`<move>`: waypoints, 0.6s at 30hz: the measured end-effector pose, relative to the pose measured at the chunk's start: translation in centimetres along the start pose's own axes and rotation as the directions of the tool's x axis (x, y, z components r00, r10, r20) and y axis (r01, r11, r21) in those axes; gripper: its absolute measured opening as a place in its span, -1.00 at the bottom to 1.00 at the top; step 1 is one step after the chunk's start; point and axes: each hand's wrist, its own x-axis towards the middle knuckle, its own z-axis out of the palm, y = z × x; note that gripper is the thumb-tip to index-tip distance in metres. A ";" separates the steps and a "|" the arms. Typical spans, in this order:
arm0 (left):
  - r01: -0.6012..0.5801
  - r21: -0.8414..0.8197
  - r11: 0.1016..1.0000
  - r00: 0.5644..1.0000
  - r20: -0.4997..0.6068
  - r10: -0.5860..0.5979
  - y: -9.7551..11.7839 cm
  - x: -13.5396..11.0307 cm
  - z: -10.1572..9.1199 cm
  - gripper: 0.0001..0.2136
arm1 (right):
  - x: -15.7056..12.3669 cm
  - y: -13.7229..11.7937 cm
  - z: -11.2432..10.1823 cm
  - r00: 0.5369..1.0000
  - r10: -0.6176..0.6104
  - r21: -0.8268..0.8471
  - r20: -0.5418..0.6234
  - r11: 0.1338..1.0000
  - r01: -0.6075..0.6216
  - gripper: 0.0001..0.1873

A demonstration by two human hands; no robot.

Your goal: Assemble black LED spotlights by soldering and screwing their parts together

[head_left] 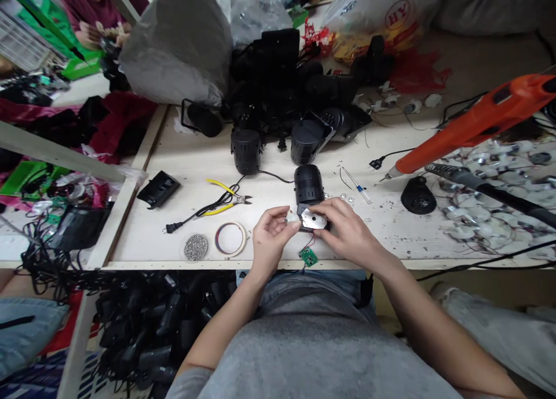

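The only legible marking is a red "HY" on the white plastic bag (384, 17) at the far end of the white-painted table (139, 242), whose surface is scuffed and speckled with debris. You have your right hand (347, 231) closed over a drilled metal plate (313, 218), its fingers pressing the plate against the base of an upright black lamp housing (308, 185). Your left hand (271, 240) is just beside it, its fingers (286, 213) pinching a small white piece at the plate's edge. A green circuit board (308, 257) sits just below your hands near the table's front edge, with thin wires rising toward the plate. To your right lie an orange glue gun (473, 121) and a soldering iron (478, 185); yellow-handled wire cutters (223, 197) lie to your left.
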 end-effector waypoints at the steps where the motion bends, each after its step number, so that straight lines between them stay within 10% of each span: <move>1: 0.010 -0.035 0.999 1.000 0.006 -0.009 0.0 0.1 0.3 -0.60 | -0.2 -0.4 0.1 1.000 0.021 0.087 -0.009 0.996 -0.020 -0.61; 6: -0.015 -0.116 0.993 0.989 0.147 0.032 -0.8 0.5 1.5 -0.69 | -0.7 -0.4 1.6 0.982 0.183 0.600 0.038 0.782 -0.169 -0.65; 10: -0.214 0.099 0.972 0.962 0.192 0.193 -1.6 0.7 1.4 -0.79 | -0.9 0.4 2.5 0.972 0.235 0.680 -0.028 0.717 -0.153 -0.64; 13: -0.426 0.343 0.838 0.899 0.265 0.349 -1.9 0.8 0.9 -0.77 | -0.9 0.5 1.9 0.958 0.223 0.512 -0.179 0.853 -0.103 -0.73; 18: -0.745 0.539 0.393 0.654 0.473 0.590 -2.8 0.8 0.0 -0.88 | -0.8 0.4 -0.8 0.975 -0.049 -0.067 -0.217 0.997 0.035 -0.80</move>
